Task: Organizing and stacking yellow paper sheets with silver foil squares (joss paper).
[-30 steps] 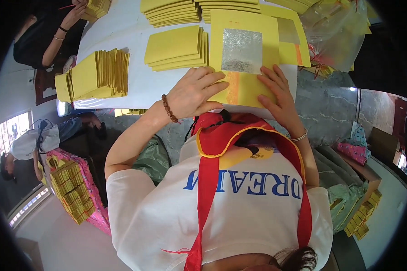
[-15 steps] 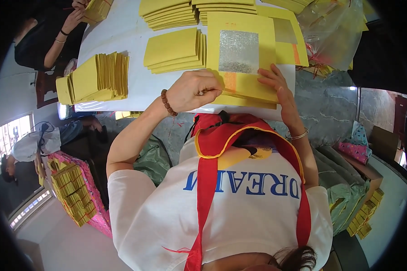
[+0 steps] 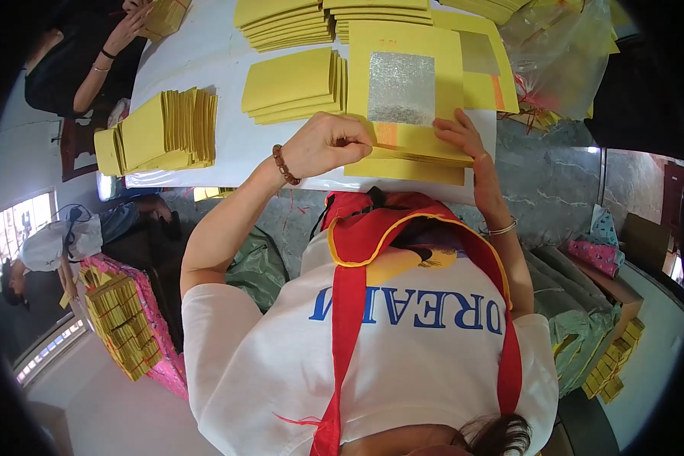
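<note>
A yellow paper sheet with a silver foil square and an orange patch lies before me at the table's near edge. My left hand, a beaded bracelet at its wrist, is closed on the near edge of the sheet, with thumb and bent fingers pinched together. That edge is raised and curls up from the yellow paper beneath. My right hand rests on the sheet's right side, its fingers stretched out and somewhat apart. Just left of the sheet is a small pile of folded yellow papers.
More folded yellow stacks stand farther back, and a fanned row sits at the left. A clear plastic bag lies at the right. Another person's hands hold a yellow bundle at far left. A pink-lined container holds tied bundles.
The sheet's near edge has risen and turned farther away from me. My left hand has shifted slightly with it; my right hand stays almost in place.
</note>
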A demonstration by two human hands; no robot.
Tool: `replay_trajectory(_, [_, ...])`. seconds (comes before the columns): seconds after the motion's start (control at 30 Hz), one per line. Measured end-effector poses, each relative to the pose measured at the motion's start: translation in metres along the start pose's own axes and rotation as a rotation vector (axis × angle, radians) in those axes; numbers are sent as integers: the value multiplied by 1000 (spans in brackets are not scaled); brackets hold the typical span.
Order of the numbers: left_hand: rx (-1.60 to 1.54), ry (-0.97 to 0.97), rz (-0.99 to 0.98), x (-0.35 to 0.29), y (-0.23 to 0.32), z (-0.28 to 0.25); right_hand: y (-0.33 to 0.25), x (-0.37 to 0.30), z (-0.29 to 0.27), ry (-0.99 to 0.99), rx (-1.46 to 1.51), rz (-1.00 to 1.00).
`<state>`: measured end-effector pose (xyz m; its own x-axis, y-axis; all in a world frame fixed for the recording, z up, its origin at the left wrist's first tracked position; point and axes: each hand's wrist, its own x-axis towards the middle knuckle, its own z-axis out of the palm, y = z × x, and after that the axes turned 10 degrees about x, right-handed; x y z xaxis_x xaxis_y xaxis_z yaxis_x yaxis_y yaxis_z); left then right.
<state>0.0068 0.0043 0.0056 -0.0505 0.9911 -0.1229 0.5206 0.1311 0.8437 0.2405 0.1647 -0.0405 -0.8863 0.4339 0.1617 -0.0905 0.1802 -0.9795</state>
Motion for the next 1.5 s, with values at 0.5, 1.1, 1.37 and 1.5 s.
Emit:
replay_trajectory(0.5, [-124, -61, -103, 2, 0, -2, 3, 0, -2, 17, -74, -8])
replay_trajectory(1.1, [878, 353, 443, -8, -12, -7, -14, 20, -16, 88, -466, -227])
replay_trajectory(1.37, [439, 382, 229, -20, -5, 11, -20, 6, -10, -97, -471, -189])
replay_trajectory(1.5, [87, 398, -174, -1, -2, 7, -22, 21, 6, 228, -103, 198])
